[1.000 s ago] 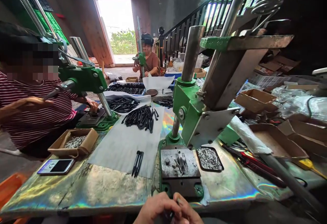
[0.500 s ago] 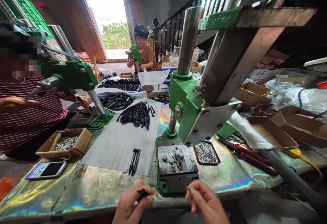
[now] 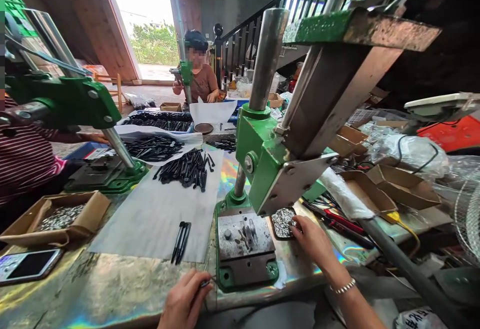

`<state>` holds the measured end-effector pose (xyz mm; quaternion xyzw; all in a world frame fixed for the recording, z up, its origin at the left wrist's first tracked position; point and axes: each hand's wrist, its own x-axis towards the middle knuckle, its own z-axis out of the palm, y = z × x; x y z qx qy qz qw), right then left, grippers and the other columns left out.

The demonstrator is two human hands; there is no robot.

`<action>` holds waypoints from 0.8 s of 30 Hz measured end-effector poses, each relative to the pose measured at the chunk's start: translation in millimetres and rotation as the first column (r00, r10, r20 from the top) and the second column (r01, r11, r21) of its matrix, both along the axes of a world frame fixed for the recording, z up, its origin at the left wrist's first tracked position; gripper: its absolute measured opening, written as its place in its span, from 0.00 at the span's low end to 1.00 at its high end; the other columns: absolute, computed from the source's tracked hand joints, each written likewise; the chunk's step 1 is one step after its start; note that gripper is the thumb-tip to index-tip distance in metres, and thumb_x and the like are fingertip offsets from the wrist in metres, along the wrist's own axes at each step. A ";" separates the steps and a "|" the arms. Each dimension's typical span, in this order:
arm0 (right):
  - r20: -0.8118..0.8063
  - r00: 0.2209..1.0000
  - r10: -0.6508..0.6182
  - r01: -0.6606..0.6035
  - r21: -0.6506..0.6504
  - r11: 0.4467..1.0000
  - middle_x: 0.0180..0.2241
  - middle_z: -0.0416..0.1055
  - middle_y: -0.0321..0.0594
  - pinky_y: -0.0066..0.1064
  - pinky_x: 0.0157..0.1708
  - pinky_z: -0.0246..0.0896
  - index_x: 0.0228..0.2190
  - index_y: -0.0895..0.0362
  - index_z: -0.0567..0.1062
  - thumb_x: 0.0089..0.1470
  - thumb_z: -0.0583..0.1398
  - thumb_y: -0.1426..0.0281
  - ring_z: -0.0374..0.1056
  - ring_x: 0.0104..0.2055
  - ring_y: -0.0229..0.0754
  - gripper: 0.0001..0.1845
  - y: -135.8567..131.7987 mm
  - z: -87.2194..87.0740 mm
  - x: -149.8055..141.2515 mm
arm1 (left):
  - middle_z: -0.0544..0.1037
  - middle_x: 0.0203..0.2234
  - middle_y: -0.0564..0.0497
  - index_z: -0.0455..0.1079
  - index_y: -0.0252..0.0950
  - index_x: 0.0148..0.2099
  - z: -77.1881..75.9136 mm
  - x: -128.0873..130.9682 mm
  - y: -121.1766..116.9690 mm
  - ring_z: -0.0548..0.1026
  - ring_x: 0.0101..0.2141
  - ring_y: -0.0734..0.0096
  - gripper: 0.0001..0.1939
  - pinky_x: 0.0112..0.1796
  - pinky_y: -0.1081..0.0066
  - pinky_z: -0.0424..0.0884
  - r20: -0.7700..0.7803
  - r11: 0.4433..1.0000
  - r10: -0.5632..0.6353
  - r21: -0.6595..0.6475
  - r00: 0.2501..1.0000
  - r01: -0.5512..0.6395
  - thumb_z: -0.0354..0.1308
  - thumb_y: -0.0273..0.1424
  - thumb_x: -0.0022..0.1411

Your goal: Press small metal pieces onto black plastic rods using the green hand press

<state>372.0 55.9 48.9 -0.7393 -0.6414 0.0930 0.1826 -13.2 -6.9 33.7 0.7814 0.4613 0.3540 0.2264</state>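
slivers point(image 3: 282, 221) of shiny metal by right hand point(image 3: 312, 239), its grip unclear; left hand point(image 3: 185, 296) clamped on small dark piece point(image 3: 204, 283)

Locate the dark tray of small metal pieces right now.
In the head view, the dark tray is right of centre, just right of the base of the nearer green press, with the right hand at its right edge.

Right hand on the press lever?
No, the right hand is at the small dark tray of metal bits, beside the green press.
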 end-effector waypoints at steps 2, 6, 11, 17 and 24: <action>0.066 0.998 0.004 -0.002 -0.030 1.000 0.34 0.73 0.44 0.33 0.33 0.56 0.34 0.57 0.73 0.55 0.57 0.71 0.70 0.37 0.48 0.06 6.4 -0.1 -3.2 | 0.78 0.29 0.52 0.72 0.43 0.43 -0.7 -0.1 0.6 0.79 0.30 0.70 0.06 0.31 0.76 0.74 0.006 1.000 0.003 -0.008 1.000 -0.003 0.53 0.33 0.67; 0.118 0.993 0.011 -0.003 -0.064 0.998 0.30 0.71 0.40 0.31 0.29 0.48 0.27 0.56 0.71 0.57 0.57 0.73 0.67 0.33 0.43 0.07 15.6 -1.6 -7.8 | 0.78 0.30 0.52 0.72 0.43 0.43 -1.7 -0.2 1.1 0.79 0.31 0.69 0.07 0.31 0.76 0.74 0.004 1.000 -0.001 -0.027 1.000 0.001 0.53 0.32 0.67; 0.054 0.998 0.015 -0.012 -0.050 0.999 0.27 0.70 0.39 0.31 0.28 0.47 0.25 0.55 0.68 0.57 0.54 0.73 0.65 0.30 0.43 0.09 20.0 -7.0 -5.0 | 0.78 0.30 0.52 0.72 0.43 0.43 -4.9 -1.7 0.5 0.79 0.31 0.70 0.07 0.32 0.76 0.74 0.002 0.998 -0.020 -0.051 1.000 0.020 0.53 0.31 0.67; -0.205 0.978 0.024 -0.020 0.022 1.000 0.25 0.67 0.37 0.34 0.31 0.51 0.24 0.53 0.64 0.57 0.51 0.65 0.62 0.28 0.44 0.10 17.9 -7.9 2.3 | 0.79 0.31 0.52 0.73 0.42 0.44 -10.5 -2.3 0.5 0.79 0.32 0.69 0.07 0.34 0.75 0.75 0.025 0.998 -0.009 -0.056 1.000 0.010 0.54 0.31 0.66; -0.651 0.755 -0.086 0.108 -0.007 0.994 0.16 0.59 0.30 0.31 0.21 0.49 0.22 0.51 0.62 0.51 0.56 0.49 0.55 0.20 0.39 0.20 17.4 -7.2 1.4 | 0.80 0.33 0.50 0.75 0.41 0.42 -4.8 -4.8 -0.5 0.79 0.34 0.69 0.07 0.37 0.75 0.74 0.126 0.992 -0.015 -0.125 0.992 0.031 0.56 0.31 0.65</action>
